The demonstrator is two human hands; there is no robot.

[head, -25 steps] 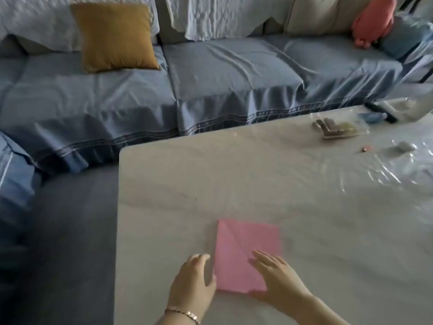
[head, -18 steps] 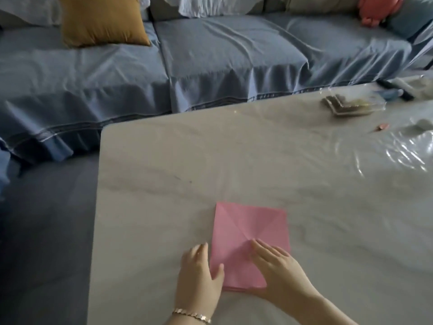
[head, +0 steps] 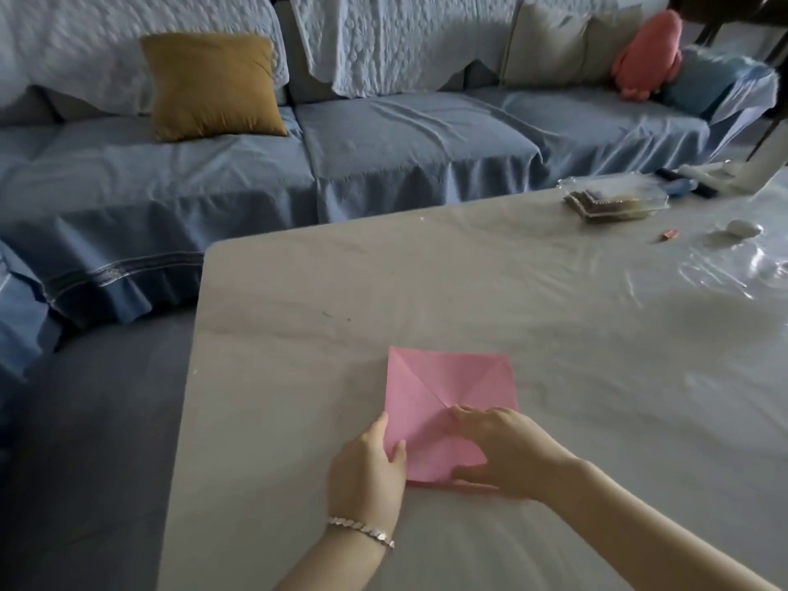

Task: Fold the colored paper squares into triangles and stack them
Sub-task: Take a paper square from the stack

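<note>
One pink paper square (head: 430,390) with two diagonal creases lies on the pale table (head: 469,292), near its front. My left hand (head: 366,471) lies at the paper's left edge, fingers fairly straight and thumb resting on the sheet. Over the near right part is my right hand (head: 503,454). Its fingers are bent, with the tips at the point where the creases cross, and its thumb is at the near edge, so it pinches that part of the sheet. The paper's near right corner is hidden under this hand.
At the table's far right stand a clear plastic box (head: 614,202) with dark contents, crinkled clear plastic (head: 725,275) and a small pink scrap (head: 668,235). A blue sofa (head: 383,142) with a mustard cushion (head: 211,85) runs behind; grey floor lies left.
My right fingers have gone from lying flat on the sheet to curling at the crease crossing, with the thumb at the near edge. The left thumb now rests further onto the paper. The view shifted.
</note>
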